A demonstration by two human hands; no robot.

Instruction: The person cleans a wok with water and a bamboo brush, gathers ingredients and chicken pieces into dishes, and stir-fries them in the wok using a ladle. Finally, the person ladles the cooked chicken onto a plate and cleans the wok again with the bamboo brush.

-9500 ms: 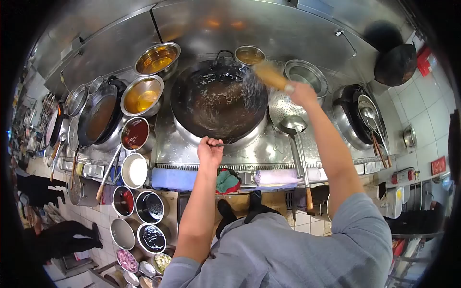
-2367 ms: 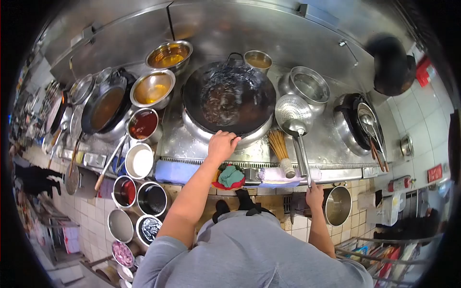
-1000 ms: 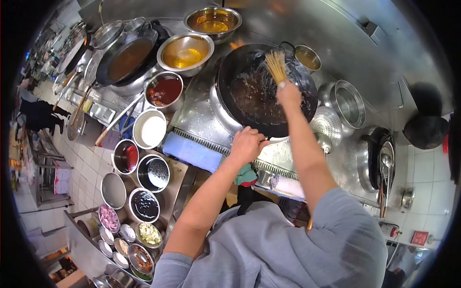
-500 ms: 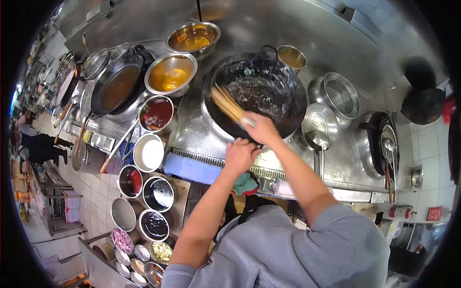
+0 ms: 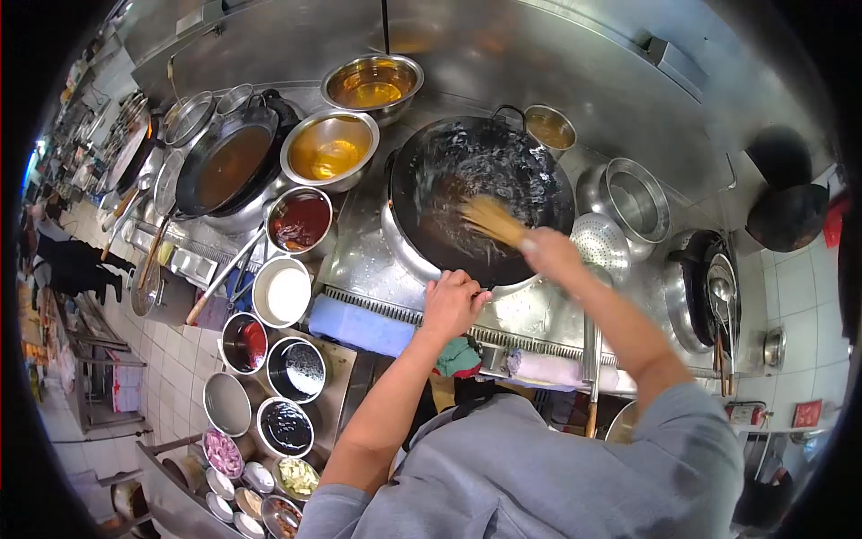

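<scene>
Gripping the brush (image 5: 495,222), the right hand (image 5: 549,254) had swung rightward, shifting its sweep mid-wok (image 5: 417,202); the left hand (image 5: 453,304), toward the surface's (image 5: 359,260) front edge, gripped something unclear or nothing

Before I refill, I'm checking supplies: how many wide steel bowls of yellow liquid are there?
2: the nearer bowl and the farther bowl, both left of the central wok.
</scene>
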